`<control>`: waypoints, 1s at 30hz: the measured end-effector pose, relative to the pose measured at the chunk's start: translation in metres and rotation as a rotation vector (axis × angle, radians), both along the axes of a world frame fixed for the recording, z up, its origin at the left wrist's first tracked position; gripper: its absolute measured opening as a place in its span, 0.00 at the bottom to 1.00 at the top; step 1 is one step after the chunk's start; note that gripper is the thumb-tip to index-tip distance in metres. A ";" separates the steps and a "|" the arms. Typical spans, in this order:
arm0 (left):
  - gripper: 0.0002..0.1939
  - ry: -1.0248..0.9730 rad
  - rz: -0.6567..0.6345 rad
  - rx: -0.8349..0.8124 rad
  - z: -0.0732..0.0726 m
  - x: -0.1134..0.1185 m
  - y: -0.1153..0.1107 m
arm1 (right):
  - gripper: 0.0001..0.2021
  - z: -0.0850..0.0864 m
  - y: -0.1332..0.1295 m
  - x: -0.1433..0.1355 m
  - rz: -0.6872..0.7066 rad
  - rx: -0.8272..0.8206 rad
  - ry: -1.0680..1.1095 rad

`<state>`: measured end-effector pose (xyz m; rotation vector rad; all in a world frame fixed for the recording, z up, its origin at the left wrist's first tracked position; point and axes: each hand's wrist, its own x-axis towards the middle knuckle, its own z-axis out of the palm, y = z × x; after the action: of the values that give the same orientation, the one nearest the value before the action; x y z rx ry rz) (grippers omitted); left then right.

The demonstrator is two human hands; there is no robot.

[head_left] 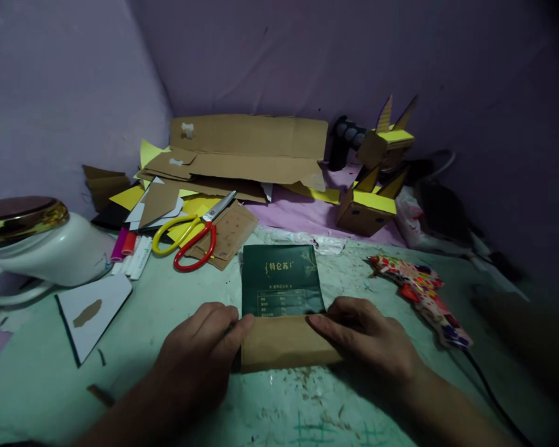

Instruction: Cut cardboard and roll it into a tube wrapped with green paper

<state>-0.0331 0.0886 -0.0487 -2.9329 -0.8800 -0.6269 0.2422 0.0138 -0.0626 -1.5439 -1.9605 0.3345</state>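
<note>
A piece of cardboard with a dark green printed face lies at the middle of the table. Its near part is folded up, so a plain brown strip shows along the front. My left hand grips the left end of the fold, thumb on the brown side. At the right end, my right hand pinches the same fold, its thumb along the top edge. Some fingertips of both hands are hidden behind the cardboard. Scissors with one yellow and one red handle rest beyond my left hand.
A patterned glue gun with a black cord lies at right. Two small cardboard boxes with pointed ears stand behind it. Cardboard sheets lean at the back. Markers, a white mug and a white cutout are at left.
</note>
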 end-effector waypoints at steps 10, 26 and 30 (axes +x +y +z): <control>0.15 -0.135 0.085 -0.079 0.002 0.013 0.005 | 0.11 0.016 0.023 -0.001 0.100 0.129 0.040; 0.13 -0.084 0.337 -0.518 0.005 0.021 0.017 | 0.08 0.014 0.048 -0.005 -0.101 -0.222 0.336; 0.13 0.014 0.396 -0.567 0.008 0.022 0.020 | 0.11 0.013 0.050 -0.004 -0.062 -0.247 0.290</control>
<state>-0.0109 0.1090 -0.0403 -3.0388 -1.8359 -0.3749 0.2377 0.0636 -0.0493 -1.6003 -1.6907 0.7542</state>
